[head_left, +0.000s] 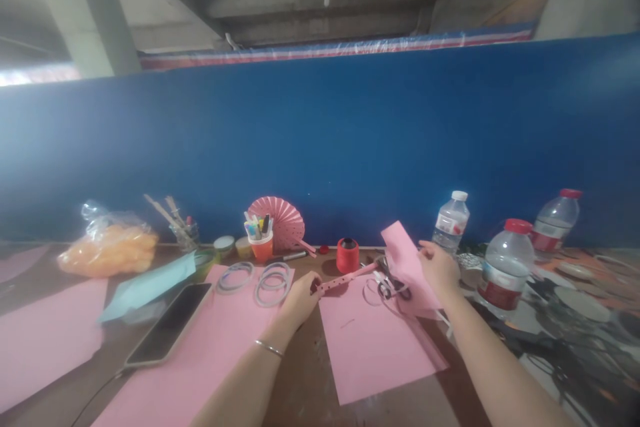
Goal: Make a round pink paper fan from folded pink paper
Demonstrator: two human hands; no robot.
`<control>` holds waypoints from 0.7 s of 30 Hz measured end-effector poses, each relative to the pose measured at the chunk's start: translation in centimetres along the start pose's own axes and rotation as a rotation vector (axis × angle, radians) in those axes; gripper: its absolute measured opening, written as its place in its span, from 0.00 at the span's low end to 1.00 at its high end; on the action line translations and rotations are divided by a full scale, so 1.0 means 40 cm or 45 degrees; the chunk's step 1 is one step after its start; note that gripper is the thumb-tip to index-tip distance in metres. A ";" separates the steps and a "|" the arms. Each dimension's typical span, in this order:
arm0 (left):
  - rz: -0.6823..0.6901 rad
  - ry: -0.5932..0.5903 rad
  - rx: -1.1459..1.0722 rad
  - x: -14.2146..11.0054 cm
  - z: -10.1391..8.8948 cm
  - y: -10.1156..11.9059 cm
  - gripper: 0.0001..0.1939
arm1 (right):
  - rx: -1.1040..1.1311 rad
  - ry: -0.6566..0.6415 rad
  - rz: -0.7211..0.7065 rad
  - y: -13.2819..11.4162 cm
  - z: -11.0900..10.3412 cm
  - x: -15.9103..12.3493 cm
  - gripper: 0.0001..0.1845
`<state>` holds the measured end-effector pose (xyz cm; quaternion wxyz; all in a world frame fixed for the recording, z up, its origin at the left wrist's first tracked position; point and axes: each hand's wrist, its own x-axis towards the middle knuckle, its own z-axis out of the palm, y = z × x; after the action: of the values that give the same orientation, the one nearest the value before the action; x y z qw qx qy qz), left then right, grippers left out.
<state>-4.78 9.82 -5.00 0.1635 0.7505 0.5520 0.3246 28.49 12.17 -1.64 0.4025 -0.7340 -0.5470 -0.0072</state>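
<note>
My left hand (301,297) is closed on one end of a pink ruler (345,278), which lies slanted over the table towards the upper right. My right hand (437,265) grips a pink sheet of paper (406,260) and holds it up on edge above a pair of scissors (390,287). A larger pink sheet (373,340) lies flat between my two forearms. A red spool of thread (347,255) stands just behind the ruler.
Two rings (260,278) lie on a pink sheet (200,353) beside a phone (169,332). An orange pen cup (261,240), a pink fan (285,220) and an orange bag (107,247) stand along the blue wall. Three water bottles (505,267) stand right, dark clutter beyond.
</note>
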 end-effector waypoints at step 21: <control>0.158 0.119 -0.191 0.014 -0.011 0.000 0.26 | 0.528 -1.148 -0.554 -0.249 -0.085 -0.132 0.09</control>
<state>-4.98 10.30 -4.49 0.1729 0.7530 0.4855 0.4092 19.78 6.70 4.11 0.2537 -0.4391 -0.7948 0.3334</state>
